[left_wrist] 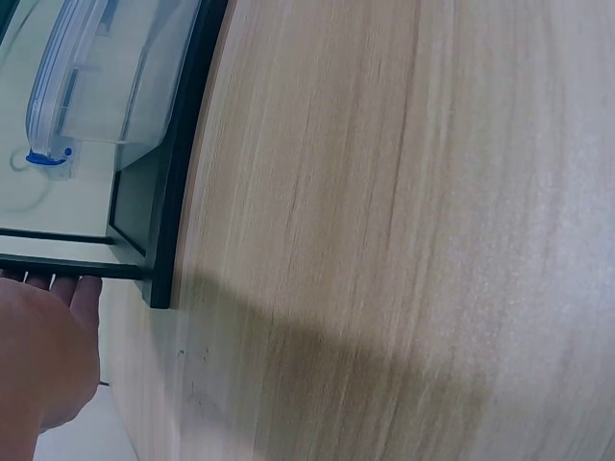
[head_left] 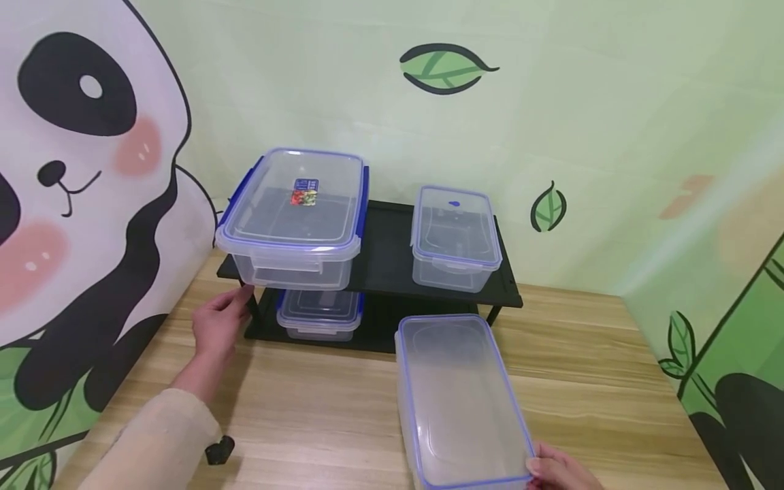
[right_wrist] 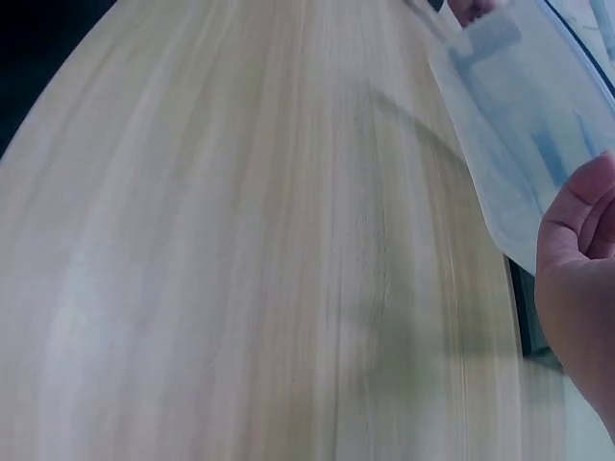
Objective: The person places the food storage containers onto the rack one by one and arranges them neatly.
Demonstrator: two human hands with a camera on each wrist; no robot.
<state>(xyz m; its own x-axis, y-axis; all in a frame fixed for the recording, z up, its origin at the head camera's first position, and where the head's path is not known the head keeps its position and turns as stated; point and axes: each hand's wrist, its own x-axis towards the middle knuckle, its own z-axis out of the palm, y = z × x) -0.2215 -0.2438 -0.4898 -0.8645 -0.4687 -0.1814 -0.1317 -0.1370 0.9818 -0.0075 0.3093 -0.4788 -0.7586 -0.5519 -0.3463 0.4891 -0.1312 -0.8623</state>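
My right hand point(head_left: 560, 468) grips the near right corner of a long clear food container point(head_left: 462, 401) with a blue-edged lid. In the right wrist view the container slants above the wood, its shadow beneath. My left hand point(head_left: 219, 320) is at the left leg of a black two-tier rack point(head_left: 388, 255), fingertips against the leg in the left wrist view. A large clear container point(head_left: 288, 211) with blue side clips sits on the upper tier at left, and a smaller one point(head_left: 456, 235) at right. Below the large one, another clipped container point(head_left: 320, 314) stands on the lower tier.
The rack stands on a wood-grain table point(head_left: 294, 408) against a green backdrop point(head_left: 588, 102) printed with leaves and a panda. A small black object point(head_left: 219, 450) shows beside my left sleeve point(head_left: 156, 442).
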